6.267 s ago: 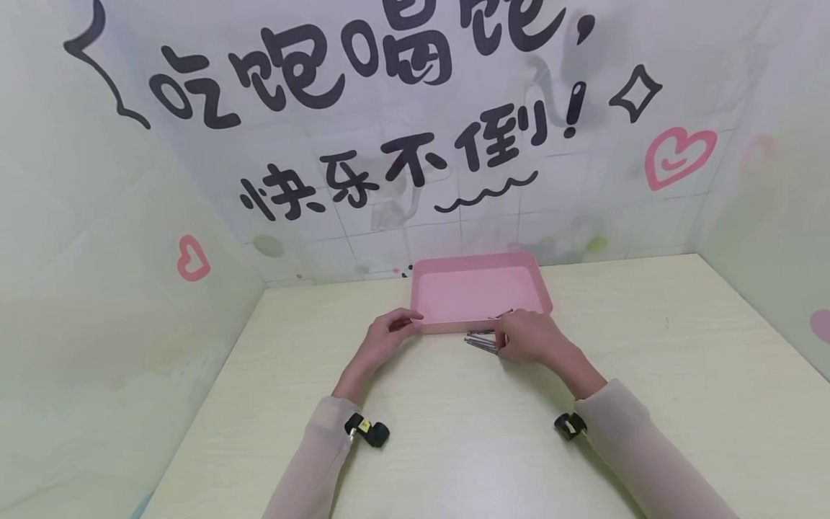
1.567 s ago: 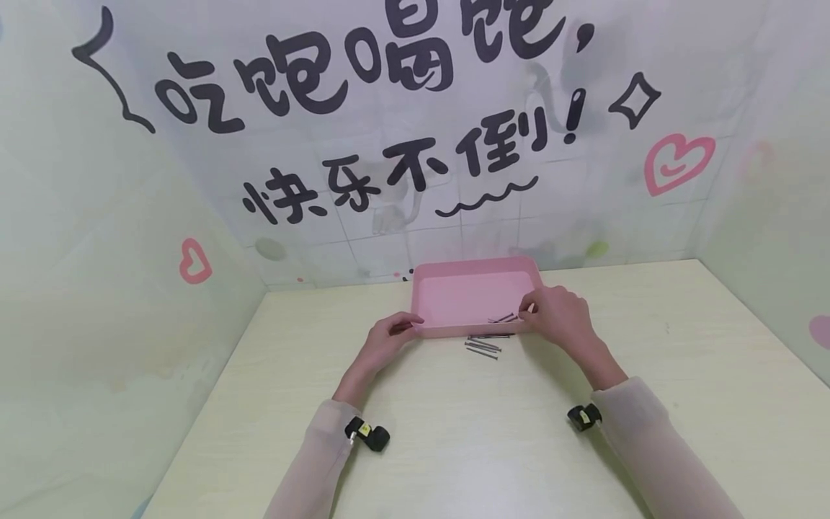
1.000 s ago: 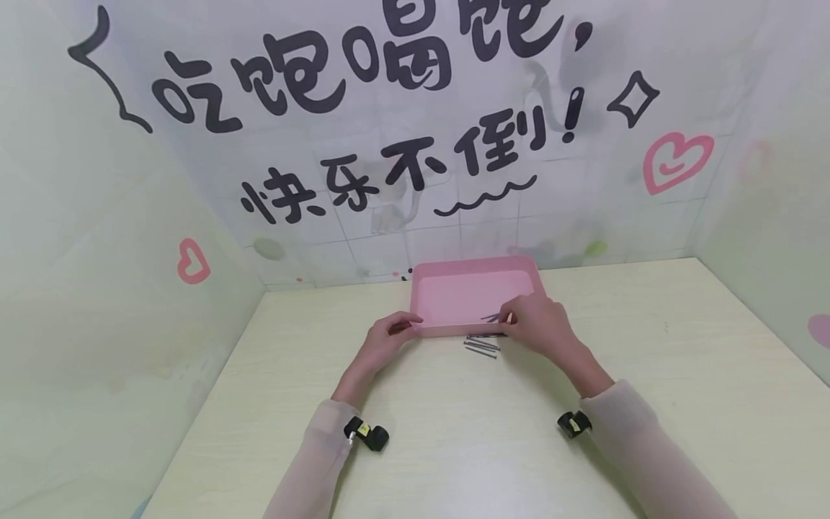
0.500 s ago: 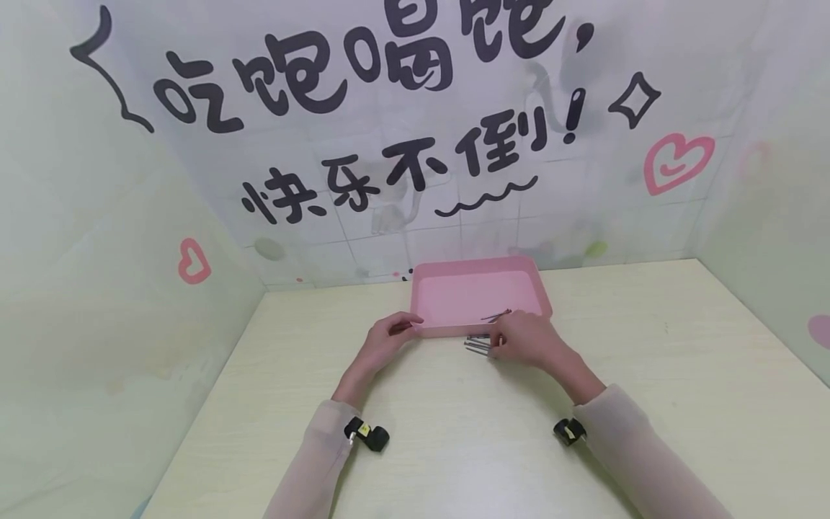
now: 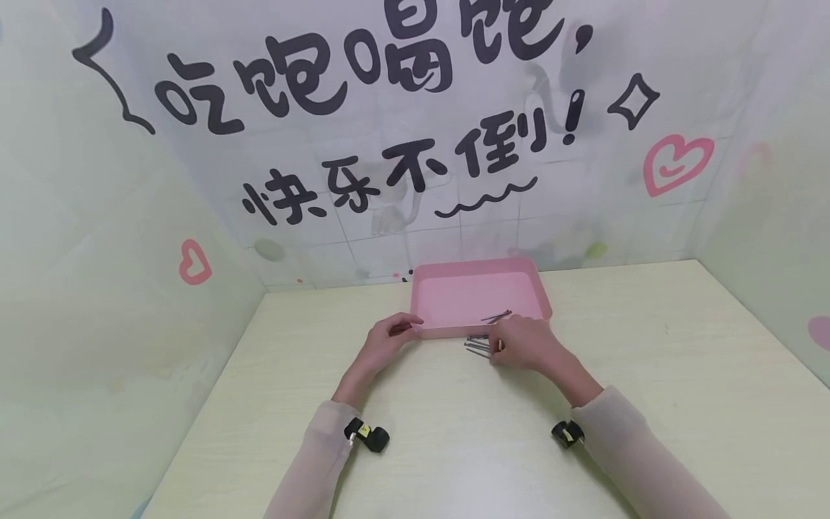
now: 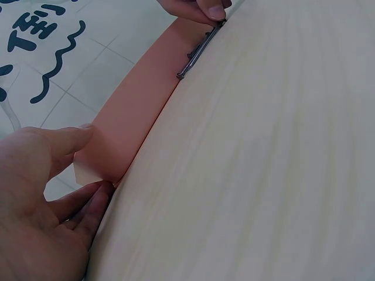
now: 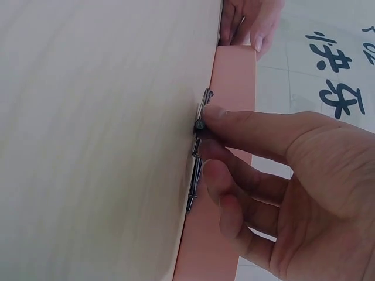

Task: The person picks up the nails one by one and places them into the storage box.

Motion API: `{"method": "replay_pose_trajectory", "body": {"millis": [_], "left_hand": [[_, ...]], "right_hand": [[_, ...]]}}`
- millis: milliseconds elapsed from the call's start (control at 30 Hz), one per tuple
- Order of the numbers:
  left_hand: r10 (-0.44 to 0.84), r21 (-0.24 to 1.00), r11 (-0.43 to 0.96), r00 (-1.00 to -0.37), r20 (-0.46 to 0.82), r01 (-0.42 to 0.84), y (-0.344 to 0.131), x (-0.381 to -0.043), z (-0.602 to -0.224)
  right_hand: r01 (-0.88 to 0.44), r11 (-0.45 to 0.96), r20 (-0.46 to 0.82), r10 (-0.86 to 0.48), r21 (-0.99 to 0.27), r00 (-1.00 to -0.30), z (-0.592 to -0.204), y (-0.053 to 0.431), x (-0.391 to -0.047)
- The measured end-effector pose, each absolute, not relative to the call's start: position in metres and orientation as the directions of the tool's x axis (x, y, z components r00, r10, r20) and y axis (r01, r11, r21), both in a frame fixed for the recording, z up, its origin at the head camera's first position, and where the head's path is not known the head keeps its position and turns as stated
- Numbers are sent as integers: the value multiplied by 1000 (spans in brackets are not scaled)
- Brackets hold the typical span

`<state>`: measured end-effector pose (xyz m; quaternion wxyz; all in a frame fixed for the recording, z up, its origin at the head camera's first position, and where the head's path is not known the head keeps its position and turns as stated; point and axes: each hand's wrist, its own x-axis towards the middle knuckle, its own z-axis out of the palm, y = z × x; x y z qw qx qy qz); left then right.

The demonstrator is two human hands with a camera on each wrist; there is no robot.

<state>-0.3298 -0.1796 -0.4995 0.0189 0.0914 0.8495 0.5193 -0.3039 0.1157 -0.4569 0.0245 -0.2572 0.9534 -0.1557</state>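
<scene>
A shallow pink tray (image 5: 467, 331) stands against the back wall. My left hand (image 5: 387, 339) holds its front left corner; in the left wrist view the thumb lies at the rim and the fingers curl at the corner's base. Several dark metal nails (image 5: 478, 347) lie on the table along the tray's front side. My right hand (image 5: 522, 342) is over them, and in the right wrist view its thumb and index finger pinch a nail (image 7: 200, 124) by the head end. Inside the tray, near its front right, rest a few more nails (image 5: 496, 316).
The pale wood-grain table (image 5: 447, 440) spreads in front of the tray and to both sides. A printed white wall sheet (image 5: 363, 245) rises right behind the tray, with side sheets left and right. Small black cameras (image 5: 367, 435) sit on both wrists.
My right hand went from the tray's right side to its front right part, then down onto the nails on the table. More nails lie in the tray than 6.3 s ago. Left hand unmoved.
</scene>
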Motion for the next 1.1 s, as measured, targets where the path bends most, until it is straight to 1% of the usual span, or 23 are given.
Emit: {"method": "replay_pose_trajectory", "body": {"millis": [1100], "left_hand": [[175,883,449,-983,65,138,-180,-332,-502]], "right_hand": [[-450,843,13,-467,-296,-884,-455,115,-301]]}}
